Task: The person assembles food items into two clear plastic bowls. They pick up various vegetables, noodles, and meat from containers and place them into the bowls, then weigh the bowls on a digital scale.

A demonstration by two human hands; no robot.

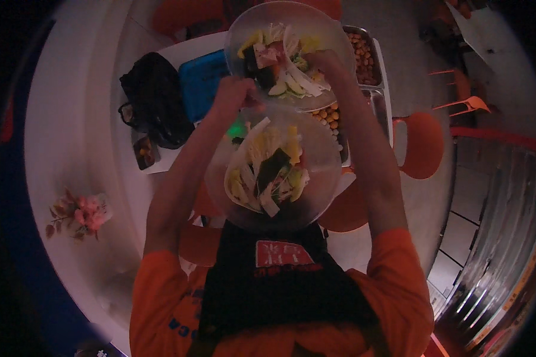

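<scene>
Two clear bowls of cut vegetables hover above the table: upper bowl (292, 50) gripped by both the left hand (235, 95) and right hand (324, 62), lower bowl (274, 169) just beneath, nearer the apron (280, 279).

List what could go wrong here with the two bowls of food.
1. The upper bowl is tipped, its food facing the camera; held only at the rim by the left hand and right hand, it could slip or spill vegetables.
2. The lower bowl sits against the apron with neither hand plainly on it, so it may slide off.
3. Falling pieces could land in the tray of fried balls or on the table.
</scene>
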